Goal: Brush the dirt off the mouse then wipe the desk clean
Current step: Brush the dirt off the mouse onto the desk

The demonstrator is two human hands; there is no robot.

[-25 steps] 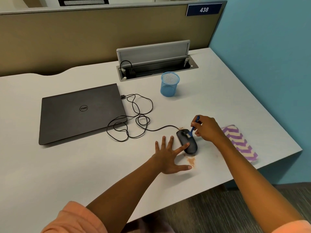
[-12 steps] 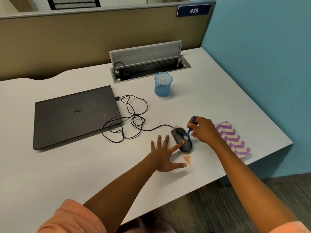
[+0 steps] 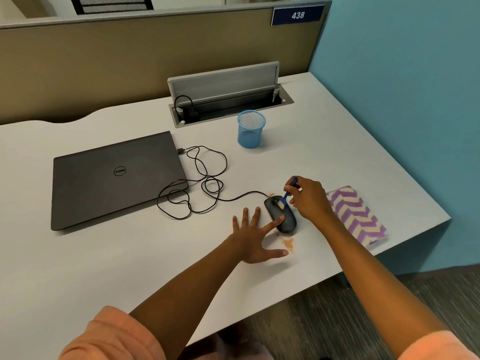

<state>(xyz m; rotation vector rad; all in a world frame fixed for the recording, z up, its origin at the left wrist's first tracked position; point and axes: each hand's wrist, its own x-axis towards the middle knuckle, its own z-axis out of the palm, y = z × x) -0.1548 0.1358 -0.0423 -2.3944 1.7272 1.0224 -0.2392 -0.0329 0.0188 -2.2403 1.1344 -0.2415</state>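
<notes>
A black wired mouse [image 3: 285, 220] lies on the white desk [image 3: 130, 255] near its front right. My right hand [image 3: 310, 200] pinches a small blue brush [image 3: 287, 194] whose pale bristles rest on the mouse's front end. My left hand [image 3: 253, 237] lies flat with fingers spread, its index fingertip pressing the mouse's left side. Brownish dirt [image 3: 287, 242] sits on the desk just in front of the mouse, and a trace shows by the cable end. A purple-and-cream zigzag cloth [image 3: 355, 214] lies folded to the right of the mouse.
A shut grey laptop [image 3: 114, 178] lies at the left, with the mouse's black cable [image 3: 197, 188] looped beside it. A blue mesh cup [image 3: 250, 128] stands behind the mouse. An open cable hatch [image 3: 228, 100] sits at the back. The desk's front edge runs close to the dirt.
The brush bristles have shifted slightly on the front of the mouse. My left hand stays in place holding the mouse. The camera view has drifted a little.
</notes>
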